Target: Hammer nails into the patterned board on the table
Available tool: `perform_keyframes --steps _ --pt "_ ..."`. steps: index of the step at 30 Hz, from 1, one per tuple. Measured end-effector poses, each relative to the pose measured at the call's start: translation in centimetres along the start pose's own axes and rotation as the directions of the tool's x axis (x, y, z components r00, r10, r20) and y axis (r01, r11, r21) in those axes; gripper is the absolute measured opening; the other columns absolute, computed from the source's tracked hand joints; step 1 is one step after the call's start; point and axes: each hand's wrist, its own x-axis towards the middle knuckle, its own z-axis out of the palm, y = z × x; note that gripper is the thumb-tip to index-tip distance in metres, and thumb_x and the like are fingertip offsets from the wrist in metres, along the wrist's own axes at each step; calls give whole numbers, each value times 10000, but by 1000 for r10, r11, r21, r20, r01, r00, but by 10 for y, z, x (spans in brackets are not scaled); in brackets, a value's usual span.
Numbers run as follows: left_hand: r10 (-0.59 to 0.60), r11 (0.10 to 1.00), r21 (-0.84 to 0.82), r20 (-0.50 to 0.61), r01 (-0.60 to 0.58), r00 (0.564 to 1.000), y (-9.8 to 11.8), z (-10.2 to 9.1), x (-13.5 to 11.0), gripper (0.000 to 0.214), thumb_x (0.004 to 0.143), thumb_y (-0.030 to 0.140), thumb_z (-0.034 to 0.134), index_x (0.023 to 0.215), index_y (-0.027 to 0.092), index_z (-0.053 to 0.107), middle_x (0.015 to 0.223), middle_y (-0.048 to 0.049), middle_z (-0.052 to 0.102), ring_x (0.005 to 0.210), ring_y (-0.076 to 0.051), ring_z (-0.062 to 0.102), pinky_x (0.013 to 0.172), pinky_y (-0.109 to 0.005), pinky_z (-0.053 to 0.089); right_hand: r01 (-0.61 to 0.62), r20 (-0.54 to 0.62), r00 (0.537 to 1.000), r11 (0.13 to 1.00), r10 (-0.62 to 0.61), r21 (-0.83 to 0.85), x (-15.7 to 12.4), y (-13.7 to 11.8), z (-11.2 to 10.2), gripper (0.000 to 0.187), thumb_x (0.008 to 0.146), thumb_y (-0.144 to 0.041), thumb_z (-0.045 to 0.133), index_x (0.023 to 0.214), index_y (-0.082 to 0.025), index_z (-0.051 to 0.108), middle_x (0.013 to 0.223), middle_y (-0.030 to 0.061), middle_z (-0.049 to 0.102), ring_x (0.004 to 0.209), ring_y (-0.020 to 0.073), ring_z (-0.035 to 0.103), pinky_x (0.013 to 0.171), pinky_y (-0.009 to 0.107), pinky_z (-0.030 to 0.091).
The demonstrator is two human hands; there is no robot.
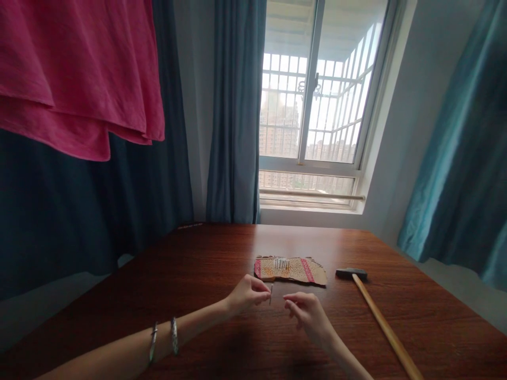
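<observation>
My left hand (pixel 247 293) pinches a small nail (pixel 271 294) between thumb and fingertips, holding it upright just above the brown wooden table (pixel 198 274). My right hand (pixel 307 312) hovers right beside the nail, fingers curled loosely, nothing visible in them. Just beyond both hands lies a patterned piece of cardboard (pixel 307 272) with several nails (pixel 282 264) standing in it. A hammer (pixel 376 316) with a dark head and long wooden handle lies on the table to the right of my right hand. Two bracelets sit on my left wrist.
A pink cloth (pixel 79 74) hangs at the upper left. Teal curtains (pixel 233 116) flank a barred window (pixel 317 100) behind the table. The table's far edge runs below the window sill.
</observation>
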Motion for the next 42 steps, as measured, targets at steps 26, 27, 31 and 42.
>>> perform_keyframes --steps 26,27,31,42 --pt "50 962 -263 -70 -66 996 27 18 65 378 653 492 678 730 123 703 610 -28 619 554 -111 499 539 -222 388 181 -153 977 955 -148 236 73 -17 -18 380 625 -482 737 807 -148 751 674 77 717 600 193 645 573 307 541" --pt "68 967 -240 -67 -82 995 30 17 70 390 660 504 669 739 124 703 626 -31 627 569 -115 508 550 -223 395 189 -146 977 953 -157 238 77 -18 -23 383 616 -482 743 805 -149 749 682 77 718 607 195 649 584 310 546" --pt "182 982 -31 -102 -185 978 34 8 94 425 720 534 613 730 117 691 640 -41 630 613 -134 532 577 -234 403 161 -190 976 934 -103 319 94 -9 -37 428 595 -497 750 812 -128 729 700 72 709 652 201 658 605 323 561" --pt "345 770 534 113 -350 932 -9 7 141 468 627 292 736 1062 152 633 995 -105 638 954 -245 563 839 -332 426 109 -306 947 994 -96 28 122 54 -45 403 626 -538 674 746 -160 744 752 98 734 742 258 653 654 356 517"
